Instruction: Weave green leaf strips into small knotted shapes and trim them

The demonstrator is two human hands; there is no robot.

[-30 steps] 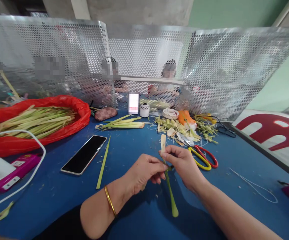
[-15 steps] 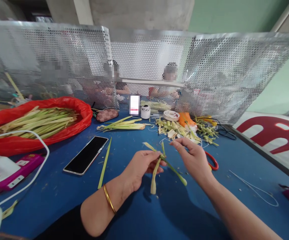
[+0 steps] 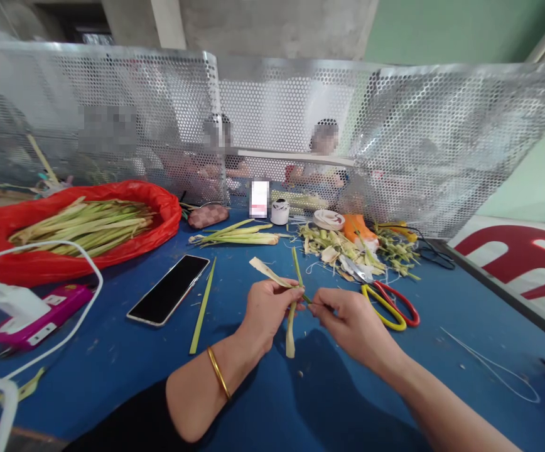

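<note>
My left hand (image 3: 270, 311), with a gold bangle on the wrist, pinches crossed green and pale leaf strips (image 3: 291, 336) above the blue table. One pale end fans out to the upper left, another hangs down, and a green end points up. Close on the right, my right hand (image 3: 345, 317) is closed in a pinch on a dark green end of the same strips. The fingertips of both hands nearly meet, and the crossing is partly hidden by them. Red-and-yellow-handled scissors (image 3: 385, 306) lie just beyond my right hand. A single green leaf strip (image 3: 203, 307) lies left of my left hand.
A red plastic bag (image 3: 166, 216) of long leaves stands at left, near a phone (image 3: 169, 290) and a purple power strip (image 3: 41, 320). Behind are a leaf bundle (image 3: 244, 236), trimmings (image 3: 333, 245) and a perforated metal screen (image 3: 282, 113), with people beyond it.
My right hand has moved left and down and now pinches a strip end. The strips have turned in my left hand. More of the scissors shows. The view has shifted slightly.
</note>
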